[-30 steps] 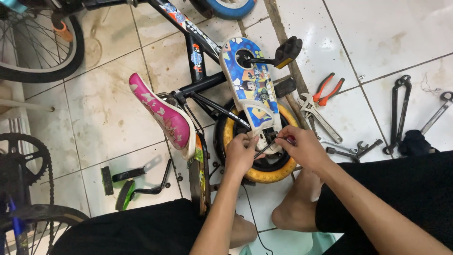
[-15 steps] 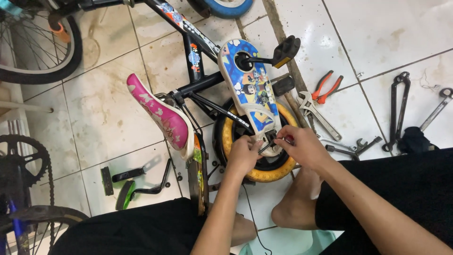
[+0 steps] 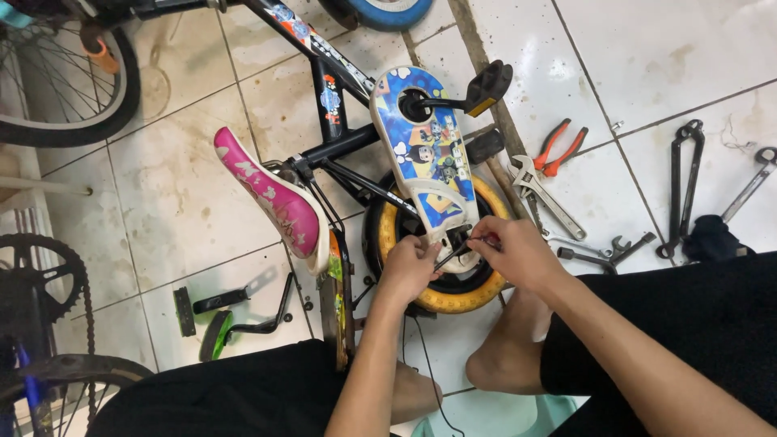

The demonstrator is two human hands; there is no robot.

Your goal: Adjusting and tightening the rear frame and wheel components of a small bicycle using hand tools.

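A small child's bicycle lies on its side on the tiled floor, with a blue and white chain guard (image 3: 425,162) and a pink saddle (image 3: 271,198). Both my hands meet at the hub of its rear wheel, whose rim is yellow (image 3: 453,301). My right hand (image 3: 518,252) grips a thin dark metal tool (image 3: 455,252) that slants down toward the hub. My left hand (image 3: 407,271) pinches the tool's lower end against the hub, just below the guard's tip. The fingers hide the axle itself. A black pedal (image 3: 486,85) sticks up from the crank.
To the right lie orange-handled pliers (image 3: 560,146), an adjustable wrench (image 3: 544,190), small spanners (image 3: 607,251), a long black tool (image 3: 684,182) and a dark cloth (image 3: 712,239). A green training wheel (image 3: 217,330) lies at the left. Other bicycle wheels (image 3: 65,89) and a chainring (image 3: 40,275) crowd the left edge.
Both hands stay at the rear hub, with only small finger shifts around the thin tool. The bicycle and the floor tools have not moved.
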